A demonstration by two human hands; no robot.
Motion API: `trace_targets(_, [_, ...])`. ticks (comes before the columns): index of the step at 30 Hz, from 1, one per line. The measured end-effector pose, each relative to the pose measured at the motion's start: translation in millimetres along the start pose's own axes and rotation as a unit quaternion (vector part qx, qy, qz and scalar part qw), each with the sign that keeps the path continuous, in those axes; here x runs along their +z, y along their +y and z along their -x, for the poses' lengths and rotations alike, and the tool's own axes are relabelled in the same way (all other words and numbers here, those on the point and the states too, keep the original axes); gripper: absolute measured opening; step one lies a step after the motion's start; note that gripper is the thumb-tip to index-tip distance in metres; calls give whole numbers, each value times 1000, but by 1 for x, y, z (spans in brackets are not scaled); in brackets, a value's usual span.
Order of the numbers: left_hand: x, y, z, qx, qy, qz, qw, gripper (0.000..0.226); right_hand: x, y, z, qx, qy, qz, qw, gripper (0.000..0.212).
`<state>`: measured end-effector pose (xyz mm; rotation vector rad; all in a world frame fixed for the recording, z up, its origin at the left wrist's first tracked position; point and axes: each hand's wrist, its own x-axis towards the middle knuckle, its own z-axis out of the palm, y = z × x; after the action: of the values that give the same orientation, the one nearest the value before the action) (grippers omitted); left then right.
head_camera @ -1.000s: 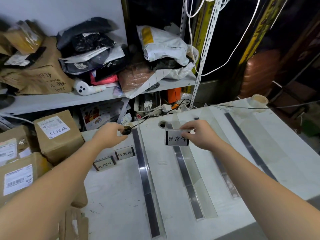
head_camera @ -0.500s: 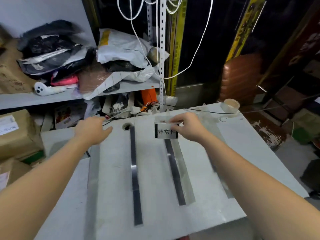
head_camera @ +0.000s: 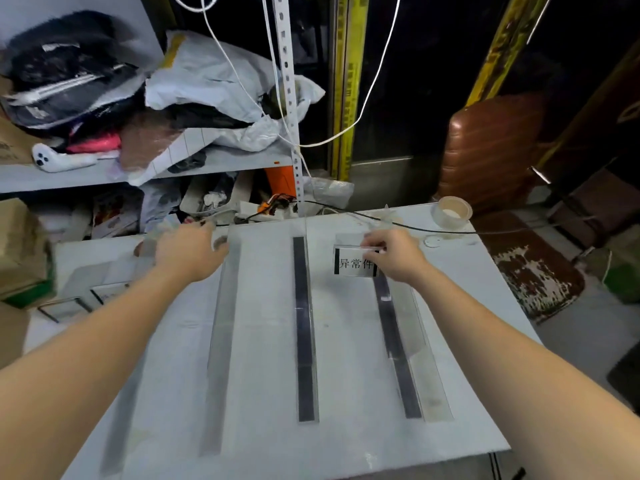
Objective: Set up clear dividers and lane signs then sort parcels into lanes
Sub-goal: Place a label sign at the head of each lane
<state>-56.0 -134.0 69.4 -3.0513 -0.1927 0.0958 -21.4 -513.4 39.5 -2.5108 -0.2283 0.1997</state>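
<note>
My right hand (head_camera: 394,256) pinches the top edge of a clear lane sign (head_camera: 353,263) with black Chinese characters, holding it upright at the far end of the rightmost dark strip (head_camera: 394,344). A clear divider (head_camera: 305,327) stands on the middle dark strip. My left hand (head_camera: 188,251) hovers over the far left of the white table (head_camera: 346,427), fingers bent and blurred, near a blurred strip (head_camera: 221,344). Two more lane signs (head_camera: 86,299) lie at the table's left edge. Parcels, including a white mailer bag (head_camera: 214,81), are piled on the shelf.
A roll of clear tape (head_camera: 450,211) sits at the table's far right corner, with a black cable (head_camera: 450,232) running past it. Cardboard boxes (head_camera: 20,251) stand to the left. A metal shelf upright (head_camera: 289,98) and hanging white cords rise behind the table.
The view has swung right, so the table strips shifted in frame. My right hand still holds the sign near the right strip. My left hand left the small black item and drifted over the table's far left.
</note>
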Motion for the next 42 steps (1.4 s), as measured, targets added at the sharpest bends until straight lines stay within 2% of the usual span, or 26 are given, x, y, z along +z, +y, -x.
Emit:
trace_targets(5, [20,-4,-6,-35,-44,16,998,59,39,33,-28,5,-44,5,999,15])
trace_targets(13, [41,-20,-14,-96,-47,39,993,60,75,58,-59,28,-74,19,997,15])
trace_targets(21, [43,-38,-23,-97,-58,38,993,60,77,62,-59,54,-81,59,994,15])
trace_targets(23, [43,-44,-24,-91,-58,36,994,61,74,55,-59,64,-86,75,991,22])
trace_targets(26, [41,-58,-25,-86,-57,30,994,61,63,29,-60,57,-72,80,993,40])
trace_targets(33, [32,-115,-21,-67,-83,58,993,56,53,-65,-58,42,-26,139,989,53])
trace_targets(36, [30,-157,-18,-52,-81,59,994,52,59,-108,-54,49,-12,142,989,54])
trace_targets(42, [28,-266,2,-40,-107,62,992,65,91,-203,-41,34,14,170,985,58])
